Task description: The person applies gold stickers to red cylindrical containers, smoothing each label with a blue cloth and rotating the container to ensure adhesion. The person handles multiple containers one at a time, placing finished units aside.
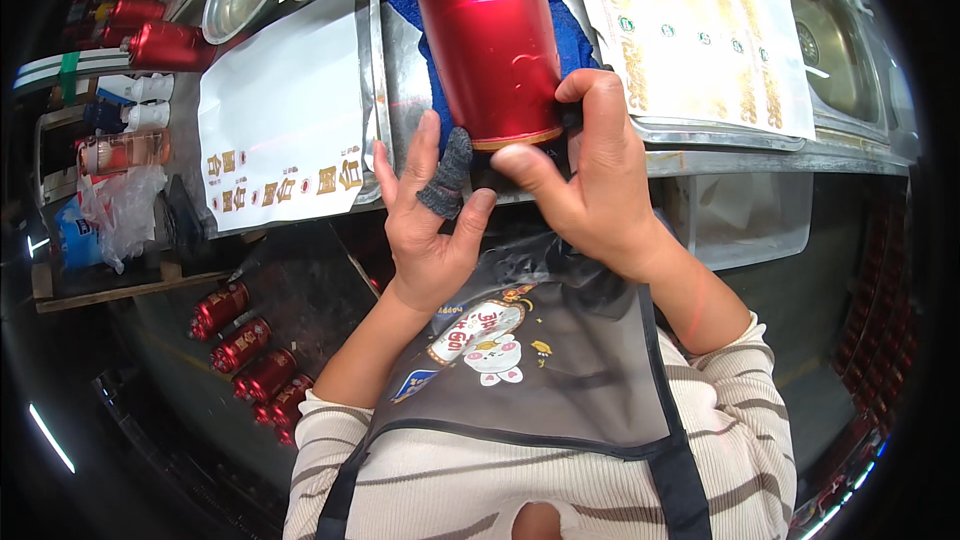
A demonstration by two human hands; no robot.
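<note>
A large glossy red bottle (pixel 487 40) with a gold line round its near end rests over a blue cloth (pixel 570 35) on the metal counter. My right hand (pixel 600 175) is at its near right edge, with the index finger bent against its side and the thumb across the near rim. To the left of that end, my left hand (pixel 430 230) has its fingers spread. A dark grey knitted finger cover (pixel 447 177) sits on one of its fingers, close to the bottle's lower left edge. Something dark lies under the bottle's near end, partly hidden.
Left of the bottle, a metal tray holds a white sheet (pixel 290 110) with gold decals. More gold decal sheets (pixel 700 40) lie at right beside a metal sink (pixel 825 40). Red bottles (pixel 240 345) stand low at left. A clear plastic bin (pixel 745 220) is under the counter.
</note>
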